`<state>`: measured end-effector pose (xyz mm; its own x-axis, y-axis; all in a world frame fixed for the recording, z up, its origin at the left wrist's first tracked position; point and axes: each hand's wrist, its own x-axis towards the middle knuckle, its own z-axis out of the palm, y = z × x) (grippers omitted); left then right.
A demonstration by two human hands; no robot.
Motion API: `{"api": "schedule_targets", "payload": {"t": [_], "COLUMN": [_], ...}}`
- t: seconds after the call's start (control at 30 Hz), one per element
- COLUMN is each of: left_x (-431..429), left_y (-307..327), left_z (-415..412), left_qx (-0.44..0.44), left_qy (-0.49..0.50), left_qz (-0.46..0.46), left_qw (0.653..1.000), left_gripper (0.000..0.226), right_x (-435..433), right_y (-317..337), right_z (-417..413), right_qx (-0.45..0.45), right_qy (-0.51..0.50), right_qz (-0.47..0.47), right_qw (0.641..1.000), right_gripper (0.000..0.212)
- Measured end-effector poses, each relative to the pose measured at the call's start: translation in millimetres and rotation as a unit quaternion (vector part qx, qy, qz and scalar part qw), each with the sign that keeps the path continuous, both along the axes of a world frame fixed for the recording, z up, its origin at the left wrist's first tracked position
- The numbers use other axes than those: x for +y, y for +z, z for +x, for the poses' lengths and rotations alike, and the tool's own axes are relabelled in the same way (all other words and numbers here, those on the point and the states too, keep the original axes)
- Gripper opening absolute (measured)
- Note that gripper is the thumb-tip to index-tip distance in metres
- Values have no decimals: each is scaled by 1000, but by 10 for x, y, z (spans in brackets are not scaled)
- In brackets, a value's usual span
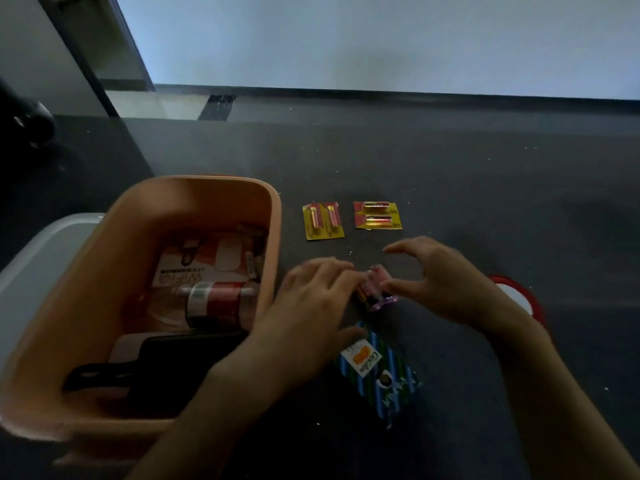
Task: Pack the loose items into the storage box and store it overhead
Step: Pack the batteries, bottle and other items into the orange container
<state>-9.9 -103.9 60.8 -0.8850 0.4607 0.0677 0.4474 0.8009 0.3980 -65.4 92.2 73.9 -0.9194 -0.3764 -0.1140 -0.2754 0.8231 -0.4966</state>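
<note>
An orange storage box (138, 216) stands at the left on the dark counter, with a red-labelled bottle (211, 299), a white and red packet (194, 261) and a black item (166, 362) inside. Just right of the box, my left hand (308, 306) and my right hand (443, 282) meet over a small pink-wrapped pack (375, 289); fingertips of both hands touch it. A blue striped snack packet (377, 372) lies below my left hand. Two yellow and red battery cards (323, 221) (377, 215) lie further back.
A white lid or container (38, 258) sits left of the box. A red-rimmed white round thing (516, 296) shows behind my right wrist. A dark object (24, 123) stands at the far left. A pale wall rises behind the counter.
</note>
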Motion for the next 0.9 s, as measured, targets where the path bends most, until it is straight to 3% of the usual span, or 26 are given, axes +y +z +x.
{"api": "schedule_targets", "payload": {"t": [0.23,0.5,0.6,0.73,0.9], "left_x": [363,304,251,219,183], "left_y": [-619,-677,-724,-803,-791], "left_z": [42,-49,-8,11,-20], "left_qx": [-197,-307,-307,-238,-249], "left_qy": [-85,-71,-39,0,9], "left_qz": [-88,-138,-119,-121,-122], "left_qw": [973,939,944,964,961], "left_gripper": [96,103,101,107,108], "right_x": [377,489,504,462,360], "right_y": [-250,-360,-389,-418,-438], "right_z": [137,134,103,43,-42], "right_qx": [-35,-44,-44,-47,-51], "right_qy": [11,18,20,29,35], "right_qz": [0,-17,-24,-25,-34], "right_qw": [999,999,999,998,998], "right_gripper": [52,51,50,49,48]}}
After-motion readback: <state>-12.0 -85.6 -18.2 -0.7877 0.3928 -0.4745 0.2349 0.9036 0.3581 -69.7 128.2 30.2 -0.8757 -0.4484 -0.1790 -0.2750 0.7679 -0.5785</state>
